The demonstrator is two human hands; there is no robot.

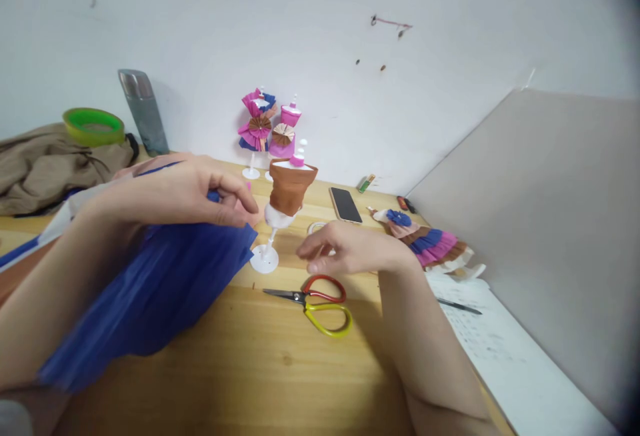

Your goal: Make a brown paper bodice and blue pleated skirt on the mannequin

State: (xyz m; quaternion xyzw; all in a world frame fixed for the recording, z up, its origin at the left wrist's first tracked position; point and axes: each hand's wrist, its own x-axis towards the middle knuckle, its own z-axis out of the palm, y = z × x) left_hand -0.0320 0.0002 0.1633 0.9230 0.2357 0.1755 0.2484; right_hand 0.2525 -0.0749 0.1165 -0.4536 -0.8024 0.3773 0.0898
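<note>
My left hand pinches the edge of a pleated blue crepe paper sheet that drapes over my forearm onto the wooden table. Just right of it stands a small white mannequin stand wrapped in a brown paper bodice. My right hand hovers low beside the stand's round base, fingers curled together; I cannot make out anything in them. Red-and-yellow scissors lie just below that hand.
Two dressed mini mannequins stand by the wall. A phone, a finished layered paper dress, a pen on white paper, a grey flask, a green bowl and beige cloth surround the work area.
</note>
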